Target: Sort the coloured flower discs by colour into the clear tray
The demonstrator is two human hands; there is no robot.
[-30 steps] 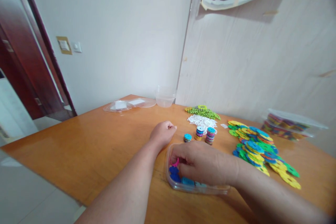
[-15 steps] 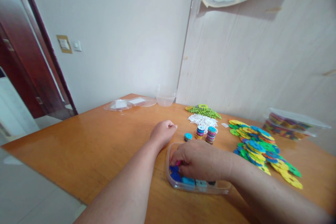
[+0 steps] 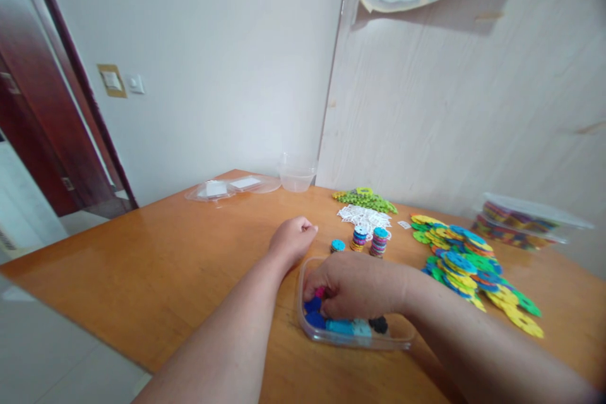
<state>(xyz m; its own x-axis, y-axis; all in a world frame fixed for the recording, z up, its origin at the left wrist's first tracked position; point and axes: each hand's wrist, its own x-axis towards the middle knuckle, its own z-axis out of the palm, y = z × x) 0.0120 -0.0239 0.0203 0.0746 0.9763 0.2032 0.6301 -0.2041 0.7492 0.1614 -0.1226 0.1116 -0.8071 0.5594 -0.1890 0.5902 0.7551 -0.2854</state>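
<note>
My right hand [image 3: 353,284] reaches down into a clear plastic container [image 3: 355,344], fingers curled and pinched around a small pink disc [image 3: 320,292]. Dark blue discs [image 3: 315,319], light blue discs [image 3: 339,327] and a black disc [image 3: 379,324] lie along the container's near side. The back of the hand hides much of the inside. My left hand [image 3: 293,241] rests on the table in a loose fist, just beyond the container's left corner; nothing shows in it. Behind the container stand a short blue-topped stack [image 3: 338,245] and two taller multicoloured stacks of discs [image 3: 379,242].
White flat pieces [image 3: 364,218] and a green pile [image 3: 369,202] lie farther back. Large coloured discs [image 3: 466,265] are heaped to the right, near lidded boxes [image 3: 516,227]. A clear tub [image 3: 297,178] and clear lids [image 3: 243,185] sit by the wall.
My right hand has shifted slightly within the container, and more of the black disc now shows. My left hand stays in place. The view has moved a little.
</note>
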